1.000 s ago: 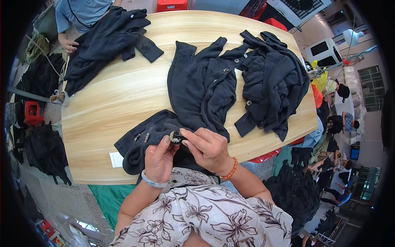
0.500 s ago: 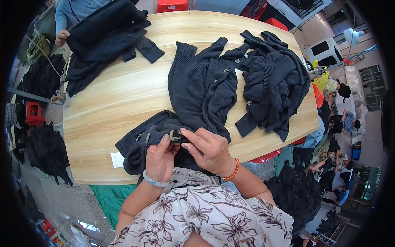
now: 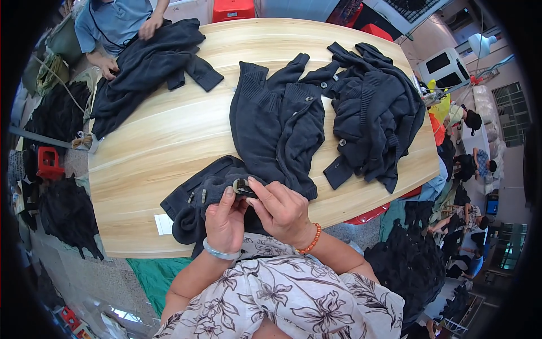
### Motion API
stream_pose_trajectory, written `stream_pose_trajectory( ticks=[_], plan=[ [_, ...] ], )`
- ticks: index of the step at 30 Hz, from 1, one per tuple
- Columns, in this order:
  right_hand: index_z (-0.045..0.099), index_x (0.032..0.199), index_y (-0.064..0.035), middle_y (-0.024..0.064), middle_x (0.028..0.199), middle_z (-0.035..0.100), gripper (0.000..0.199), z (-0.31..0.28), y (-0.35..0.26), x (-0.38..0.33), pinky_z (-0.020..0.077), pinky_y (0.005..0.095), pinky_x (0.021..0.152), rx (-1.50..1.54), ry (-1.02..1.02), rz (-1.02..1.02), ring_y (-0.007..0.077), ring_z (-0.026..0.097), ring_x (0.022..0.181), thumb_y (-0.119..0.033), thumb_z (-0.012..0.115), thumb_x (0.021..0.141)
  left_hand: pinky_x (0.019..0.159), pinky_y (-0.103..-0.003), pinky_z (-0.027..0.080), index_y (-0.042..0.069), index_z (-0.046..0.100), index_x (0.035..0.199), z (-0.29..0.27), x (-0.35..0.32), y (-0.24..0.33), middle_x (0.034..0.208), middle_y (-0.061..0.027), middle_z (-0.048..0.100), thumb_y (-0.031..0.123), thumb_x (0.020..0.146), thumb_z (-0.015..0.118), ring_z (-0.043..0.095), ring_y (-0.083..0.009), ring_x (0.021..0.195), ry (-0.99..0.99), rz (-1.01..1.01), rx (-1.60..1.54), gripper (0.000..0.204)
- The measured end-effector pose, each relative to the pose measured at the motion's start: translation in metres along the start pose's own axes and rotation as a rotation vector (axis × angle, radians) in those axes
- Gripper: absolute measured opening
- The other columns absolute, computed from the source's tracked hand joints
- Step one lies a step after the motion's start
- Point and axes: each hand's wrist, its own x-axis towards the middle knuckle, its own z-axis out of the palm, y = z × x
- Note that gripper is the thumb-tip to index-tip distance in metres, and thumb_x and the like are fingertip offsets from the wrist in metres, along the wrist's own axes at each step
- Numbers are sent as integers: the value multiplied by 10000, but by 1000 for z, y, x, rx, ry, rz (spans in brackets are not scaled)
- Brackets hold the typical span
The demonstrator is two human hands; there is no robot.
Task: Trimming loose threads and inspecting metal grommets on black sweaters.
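Note:
Close in front of me, my left hand (image 3: 224,226) and my right hand (image 3: 284,213) meet over a dark knitted cardigan (image 3: 195,179). Between their fingertips is a large round button (image 3: 241,185) with a pale rim and a dark middle. My left thumb presses at the button's edge, the fingers behind it hidden. My right thumb and forefinger pinch dark cloth right beside the button. Two more buttons (image 3: 203,195) show on the cloth to the left of my hands.
Another dark cardigan (image 3: 276,124) lies just beyond my hands, and a heap of dark knitwear (image 3: 375,107) at the right. At the far left of the wooden table (image 3: 141,164), a co-worker's hands (image 3: 107,66) rest on a dark garment (image 3: 152,62). A white tag (image 3: 164,224) lies near the front edge.
The co-worker has lowered the raised dark garment onto the table and now has both hands on it. My own hands stay at the button, almost unmoved.

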Motion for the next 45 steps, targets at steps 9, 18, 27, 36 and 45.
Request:
stream_pose_trajectory(
  ticks=[9,18,27,36,45],
  plan=[
    [665,1141,-13,76,761,605,366,6,3,1,482,315,532,-14,61,8,225,596,605,-68,729,785,902,-322,456,79,693,1060,5,3,-3,1069,-29,689,178,977,580,607,-139,981,10,27,-1,172],
    [675,1111,-6,99,753,613,336,6,15,-2,471,320,516,192,91,114,240,593,578,-18,724,779,907,-327,451,71,695,1060,0,6,0,1039,-36,694,190,971,591,612,-145,957,16,15,15,180],
    [680,1082,-26,99,701,568,253,5,15,6,443,302,500,183,52,102,230,554,542,-52,695,831,899,-316,451,82,693,1066,-1,5,1,1052,-33,694,193,975,581,614,-142,967,-30,6,58,183],
    [632,1081,-36,56,924,626,429,46,37,-10,487,279,639,534,-327,308,162,627,728,-141,829,714,901,-420,479,107,644,1089,-30,9,41,1064,-52,683,275,1014,476,625,-198,977,-34,41,-93,249],
    [703,1015,-65,95,925,666,446,35,40,-18,531,312,605,60,72,27,264,664,714,67,662,591,878,-409,497,123,636,1120,-85,20,80,1129,-66,682,371,1018,448,633,-234,1033,-39,298,-196,327]
  ],
)
